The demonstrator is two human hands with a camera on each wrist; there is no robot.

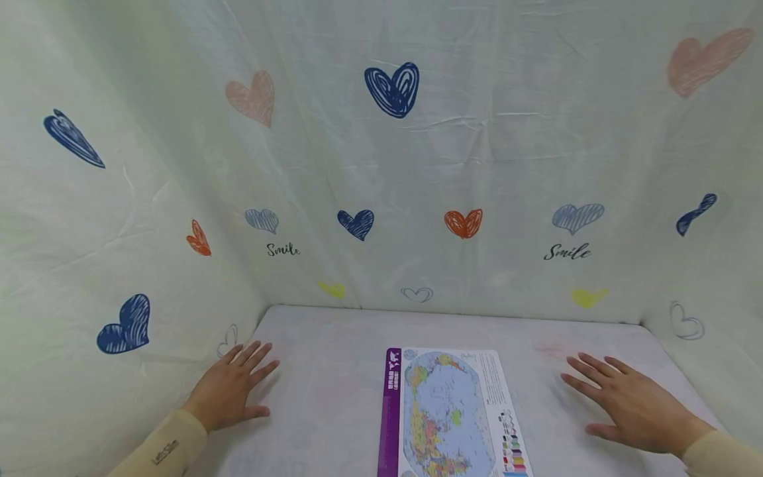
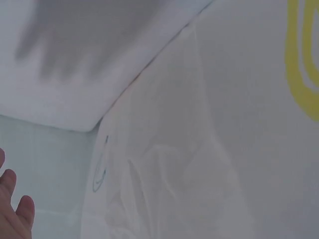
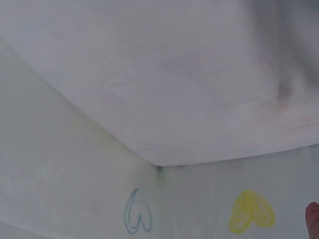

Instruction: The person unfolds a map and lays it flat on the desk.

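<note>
A world map sheet (image 1: 450,417) with a purple title strip lies on the white table (image 1: 322,377), its near end cut off by the bottom of the head view. To the left of the map, my left hand (image 1: 229,391) is held palm down with fingers spread, apart from the sheet. On the other side my right hand (image 1: 638,405) has its fingers extended and holds nothing. Only some fingers (image 2: 26,209) of the left hand show in the left wrist view. A single fingertip (image 3: 312,219) appears at the edge of the right wrist view.
White curtains (image 1: 429,165) printed with hearts and the word "Smile" hang behind the table and along both sides. The table's far edge (image 1: 453,314) meets the back curtain. A faint reddish mark (image 1: 551,350) is on the tabletop by the right hand.
</note>
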